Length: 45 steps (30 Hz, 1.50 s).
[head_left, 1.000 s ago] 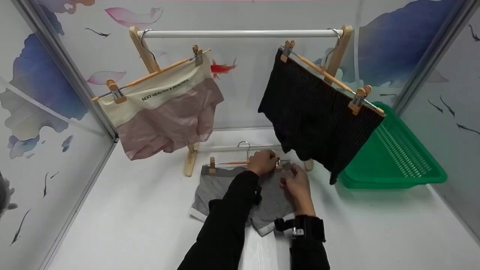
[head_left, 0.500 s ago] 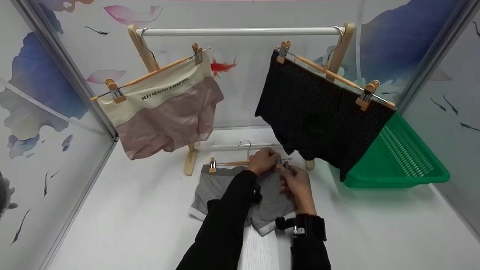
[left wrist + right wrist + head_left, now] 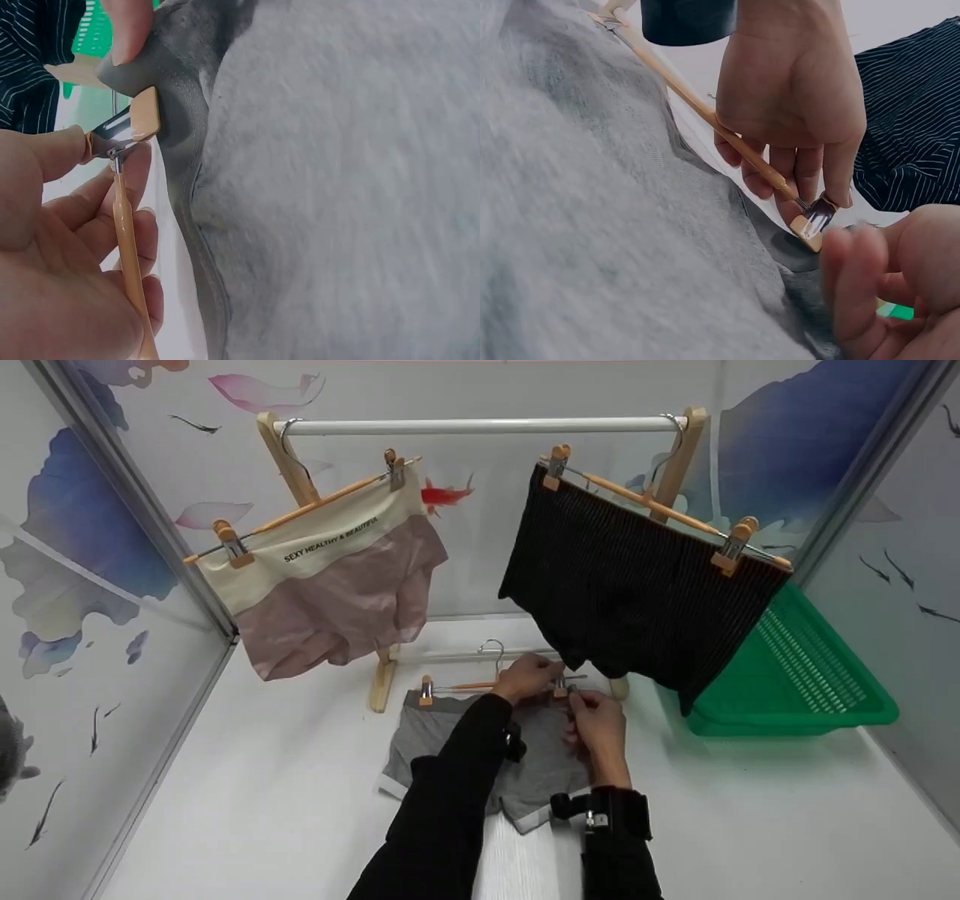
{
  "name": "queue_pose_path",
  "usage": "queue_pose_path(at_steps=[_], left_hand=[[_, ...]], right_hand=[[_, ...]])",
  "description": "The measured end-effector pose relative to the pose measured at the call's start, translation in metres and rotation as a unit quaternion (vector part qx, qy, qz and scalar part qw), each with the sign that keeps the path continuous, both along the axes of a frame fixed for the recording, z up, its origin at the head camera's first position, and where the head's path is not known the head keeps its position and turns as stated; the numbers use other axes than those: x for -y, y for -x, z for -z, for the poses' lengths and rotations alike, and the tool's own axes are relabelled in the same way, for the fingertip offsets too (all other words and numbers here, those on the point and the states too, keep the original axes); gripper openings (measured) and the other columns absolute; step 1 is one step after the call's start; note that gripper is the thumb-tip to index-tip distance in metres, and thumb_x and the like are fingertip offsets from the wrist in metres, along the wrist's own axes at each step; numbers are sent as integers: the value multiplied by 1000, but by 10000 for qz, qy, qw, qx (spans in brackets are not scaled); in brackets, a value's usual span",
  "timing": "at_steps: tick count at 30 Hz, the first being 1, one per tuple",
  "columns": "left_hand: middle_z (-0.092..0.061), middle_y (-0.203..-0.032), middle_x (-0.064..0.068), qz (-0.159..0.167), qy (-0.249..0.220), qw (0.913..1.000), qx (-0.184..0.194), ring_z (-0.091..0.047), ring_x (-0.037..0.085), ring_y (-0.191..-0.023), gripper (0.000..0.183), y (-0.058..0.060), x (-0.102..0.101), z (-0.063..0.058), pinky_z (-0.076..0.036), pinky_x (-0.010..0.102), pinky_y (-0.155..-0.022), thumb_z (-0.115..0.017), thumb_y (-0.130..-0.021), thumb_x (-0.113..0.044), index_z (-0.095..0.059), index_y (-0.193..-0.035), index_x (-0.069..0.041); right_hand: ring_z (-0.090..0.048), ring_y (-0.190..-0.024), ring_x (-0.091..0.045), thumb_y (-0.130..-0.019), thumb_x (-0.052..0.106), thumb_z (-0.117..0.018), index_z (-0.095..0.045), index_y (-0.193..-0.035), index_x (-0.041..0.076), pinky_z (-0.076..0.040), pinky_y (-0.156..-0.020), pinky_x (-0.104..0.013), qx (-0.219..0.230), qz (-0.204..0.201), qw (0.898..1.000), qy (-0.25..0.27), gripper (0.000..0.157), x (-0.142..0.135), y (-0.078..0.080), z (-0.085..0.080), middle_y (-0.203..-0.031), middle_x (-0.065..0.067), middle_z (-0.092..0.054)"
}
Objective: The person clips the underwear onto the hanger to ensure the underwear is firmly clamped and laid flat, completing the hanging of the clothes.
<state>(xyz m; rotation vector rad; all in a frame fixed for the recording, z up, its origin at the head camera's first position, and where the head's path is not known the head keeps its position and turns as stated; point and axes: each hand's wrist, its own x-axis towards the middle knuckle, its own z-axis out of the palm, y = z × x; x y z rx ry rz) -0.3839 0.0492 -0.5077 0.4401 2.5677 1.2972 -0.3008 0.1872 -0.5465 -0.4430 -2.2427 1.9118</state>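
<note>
Grey shorts (image 3: 442, 735) with white hems lie flat on the white table, waistband away from me. A clip hanger (image 3: 471, 685) lies along that waistband, its left clip (image 3: 426, 691) at the left end. With thumb and fingers, my left hand (image 3: 527, 678) pinches the right clip (image 3: 144, 116), whose pad overlaps the waistband; several fingers pass beneath the hanger's wooden bar (image 3: 129, 244). Close beside it, my right hand (image 3: 602, 729) pinches the waistband's right corner between thumb and fingers. In the right wrist view that corner is partly hidden behind the fingers.
A rack with a white rail (image 3: 480, 427) stands behind. Pink-and-cream briefs (image 3: 345, 592) hang at its left, black ribbed shorts (image 3: 630, 585) at its right, close above my right hand. A green basket (image 3: 795, 712) stands at the right.
The black shorts on the rack have swung round to face me more squarely. Both hands stay at the right clip; the right hand has shifted slightly rightward with the waistband corner.
</note>
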Motion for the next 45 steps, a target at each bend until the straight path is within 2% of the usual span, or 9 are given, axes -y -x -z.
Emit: queue_pose_path(at_steps=[4,8,11,19,26,29,33,40,45], left_hand=[[-61,-79,-4,24,203,9995,-238,-52,11,-72,41,-1,-3,-3,-41,42,-91,-51,-103,-39,-77,-95,-9],[-55,-76,-8,-37,183,9994,-296,-53,13,-76,40,-2,-4,-3,-38,50,-98,-51,-102,-38,-76,-92,-8],[-54,-73,-7,-57,136,9997,-218,-54,15,-76,43,-3,-4,-1,-36,53,-104,-52,-103,-39,-74,-90,-5],[-59,-76,-2,-244,-108,9995,-175,-55,17,-78,43,-5,-5,2,-25,56,-112,-53,-104,-37,-70,-83,-4],[-63,-89,-5,-353,-1313,9900,390,-54,11,-85,30,-5,-1,4,-44,30,-86,-62,-101,-29,-77,-98,-3],[-64,-91,-5,-501,-1547,9859,403,-55,11,-87,26,-5,-2,5,-45,26,-78,-66,-100,-27,-77,-101,-4],[-70,-101,-2,-771,-1603,9837,274,-59,11,-96,25,-4,-3,5,-46,28,-87,-68,-98,-28,-78,-104,-5],[-73,-103,-2,-1050,-1647,9804,271,-63,15,-104,24,-5,-4,3,-47,32,-94,-69,-98,-30,-80,-105,-10],[-72,-104,-4,-1227,-1547,9796,372,-62,16,-106,22,-7,-3,-3,-47,35,-94,-68,-98,-32,-80,-103,-14]], right_hand=[[-64,-57,-15,-101,19,-63,-73,-110,0,-50,-51,-26,-204,186,9964,-801,24,-2,2,-3,-88,-15,-71],[-67,-69,-19,-96,19,-71,-78,-102,2,-49,-64,-32,-689,402,9796,-1844,19,-2,3,-3,-87,-10,-75],[-67,-71,-24,-93,15,-75,-79,-95,1,-49,-66,-37,-1050,386,9707,-2127,15,-1,3,-2,-82,-10,-74],[-61,-71,-19,-95,14,-71,-74,-105,-1,-45,-64,-30,-952,321,9785,-1802,18,1,6,3,-84,-9,-71],[-42,-59,-14,-92,18,-78,-62,-78,0,-34,-58,-26,-1376,137,9769,-1632,27,1,5,4,-65,0,-45],[-48,-63,-16,-94,14,-75,-68,-83,0,-38,-61,-27,-1317,148,9783,-1595,19,-1,5,5,-69,-3,-55],[-57,-76,-20,-96,10,-69,-75,-105,-1,-44,-69,-30,-984,255,9843,-1444,15,-2,7,5,-88,-9,-68],[-55,-77,-18,-96,12,-69,-74,-110,-3,-43,-68,-26,-765,257,9925,-918,21,-1,8,3,-91,-9,-67],[-62,-99,-23,-98,11,-66,-71,-117,-5,-47,-79,-26,-635,121,9974,-315,26,-1,7,2,-112,-17,-69]])
